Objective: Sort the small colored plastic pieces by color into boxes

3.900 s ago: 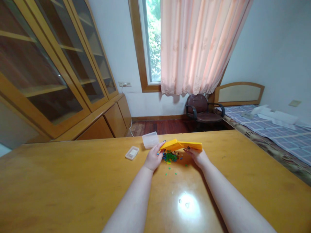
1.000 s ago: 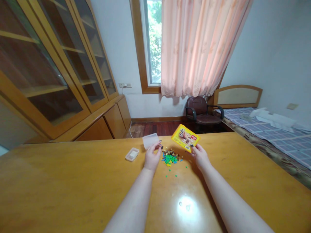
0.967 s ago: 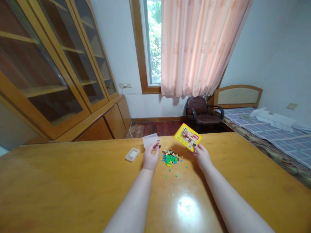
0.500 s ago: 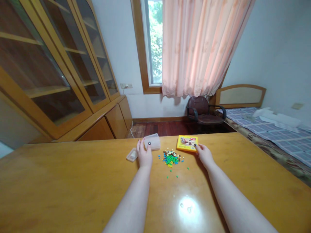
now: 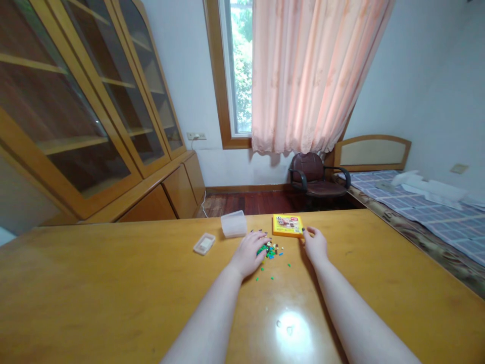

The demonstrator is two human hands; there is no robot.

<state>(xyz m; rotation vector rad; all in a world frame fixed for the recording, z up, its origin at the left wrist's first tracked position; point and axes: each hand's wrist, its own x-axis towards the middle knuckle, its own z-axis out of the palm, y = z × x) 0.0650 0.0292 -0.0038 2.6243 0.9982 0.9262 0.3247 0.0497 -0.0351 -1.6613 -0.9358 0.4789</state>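
Observation:
A heap of small coloured bricks [image 5: 272, 251], mostly green, lies on the wooden table [image 5: 113, 283], with a few strays in front of it. My left hand [image 5: 249, 254] lies flat on the left side of the heap, fingers stretched out over the bricks. A yellow box [image 5: 288, 225] with a printed picture lies flat just behind the heap. My right hand [image 5: 316, 244] rests on the table beside the box's near right corner, fingers loose and just touching it, holding nothing.
A clear plastic tub [image 5: 234, 224] stands left of the box, and its small lid [image 5: 204, 243] lies further left. Beyond the table's far edge are a brown office chair [image 5: 316, 174], a bed [image 5: 428, 202] at right and glass-fronted cabinets [image 5: 94, 116] at left.
My right hand has laid the yellow box flat and let it go. My left hand has moved from the clear tub onto the heap of bricks.

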